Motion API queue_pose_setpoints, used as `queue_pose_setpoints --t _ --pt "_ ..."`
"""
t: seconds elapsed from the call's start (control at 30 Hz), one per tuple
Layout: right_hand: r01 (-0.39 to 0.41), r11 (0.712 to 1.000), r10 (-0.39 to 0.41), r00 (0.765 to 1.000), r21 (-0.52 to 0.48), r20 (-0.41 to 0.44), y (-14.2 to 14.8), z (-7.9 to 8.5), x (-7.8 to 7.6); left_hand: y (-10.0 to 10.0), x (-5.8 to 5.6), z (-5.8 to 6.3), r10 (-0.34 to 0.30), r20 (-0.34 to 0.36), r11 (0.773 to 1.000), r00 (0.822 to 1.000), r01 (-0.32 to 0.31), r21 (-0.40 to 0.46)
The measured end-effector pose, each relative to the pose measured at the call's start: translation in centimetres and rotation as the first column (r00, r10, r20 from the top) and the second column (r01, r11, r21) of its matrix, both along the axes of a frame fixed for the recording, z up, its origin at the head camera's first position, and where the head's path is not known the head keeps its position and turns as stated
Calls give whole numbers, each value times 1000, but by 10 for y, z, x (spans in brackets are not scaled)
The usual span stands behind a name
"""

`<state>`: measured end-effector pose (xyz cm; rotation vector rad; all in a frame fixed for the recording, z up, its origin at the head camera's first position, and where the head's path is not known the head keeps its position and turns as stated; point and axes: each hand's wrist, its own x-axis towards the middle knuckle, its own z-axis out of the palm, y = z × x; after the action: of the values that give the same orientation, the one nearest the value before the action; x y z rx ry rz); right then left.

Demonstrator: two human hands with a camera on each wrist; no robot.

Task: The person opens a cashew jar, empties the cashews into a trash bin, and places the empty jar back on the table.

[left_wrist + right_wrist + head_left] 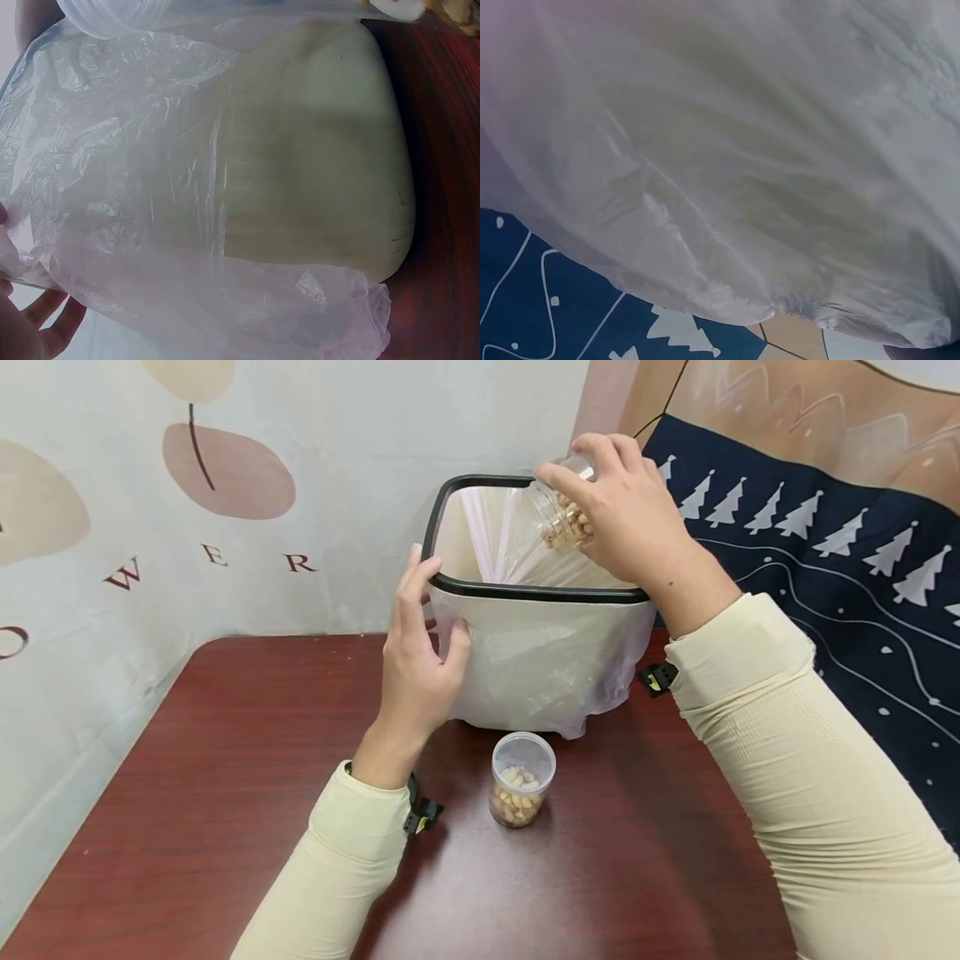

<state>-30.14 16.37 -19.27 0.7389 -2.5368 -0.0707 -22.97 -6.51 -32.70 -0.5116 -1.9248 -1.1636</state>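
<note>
Right hand (626, 510): fingers curled around a clear jar (546, 503), which is tilted over the bin (540, 592) with brown pieces (572, 522) inside. Left hand (420, 664): fingers extended, touching the bin's left rim, thumb against its outer wall. A plastic bag (618, 681) lines the bin and overhangs its rim between both hands. A second jar (523, 750), part-filled with pale nuts (519, 789), stands upright on the worktop (262, 777), to the right of the left fingers and nearer the wearer.
</note>
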Motion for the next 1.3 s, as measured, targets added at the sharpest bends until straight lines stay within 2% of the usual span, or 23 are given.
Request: queue_pose_setpoints --t 0.73,1.3 --pt "32 999 -31 998 -13 51 -3 2 0 -2 -1 1 -1 -7 1000 1000 1 3" --pt "15 1000 -15 1000 -1 3 -2 -1 0 -2 -1 0 -1 -2 1000 1000 1 -10"
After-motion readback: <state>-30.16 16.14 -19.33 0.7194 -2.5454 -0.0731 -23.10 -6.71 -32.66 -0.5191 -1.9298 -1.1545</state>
